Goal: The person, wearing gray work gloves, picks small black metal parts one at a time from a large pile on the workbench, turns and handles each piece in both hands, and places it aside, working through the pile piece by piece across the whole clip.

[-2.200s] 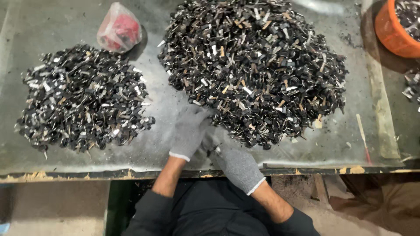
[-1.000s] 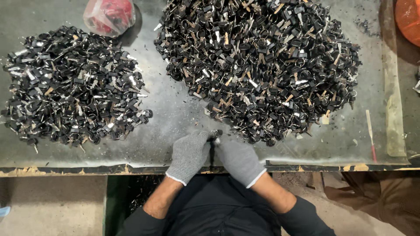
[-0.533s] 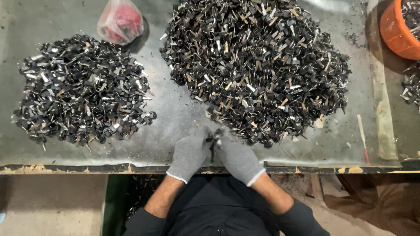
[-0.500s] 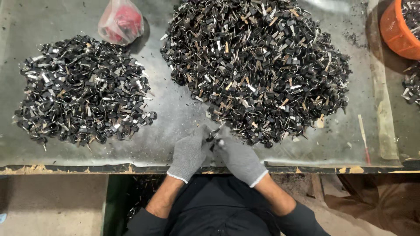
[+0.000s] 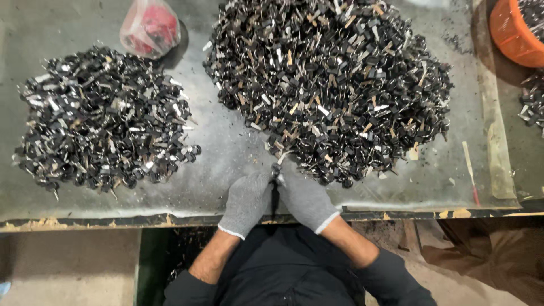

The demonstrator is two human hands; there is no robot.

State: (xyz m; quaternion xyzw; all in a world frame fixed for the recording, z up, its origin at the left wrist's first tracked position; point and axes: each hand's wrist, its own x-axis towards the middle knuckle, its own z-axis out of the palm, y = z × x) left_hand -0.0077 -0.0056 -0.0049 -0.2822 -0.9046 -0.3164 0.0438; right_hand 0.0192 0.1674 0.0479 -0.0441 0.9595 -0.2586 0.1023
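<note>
Item: small dark part, black with a metal end, pinched between both gloved hands just at the near edge of the large pile.

Left hand: grey knit glove, fingers closed on the part from the left. Right hand: same glove, closed on it from the right, touching the left hand.

Handling, as judged: light, rigid, small enough to slip from knit fingertips; best gripped by the black body, keeping clear of the thin metal end.

Around the large pile: smaller pile of like parts well to its left; red plastic bag at its upper left; orange tub at its upper right; thin red-tipped stick to its lower right. All rest on a grey metal bench.
</note>
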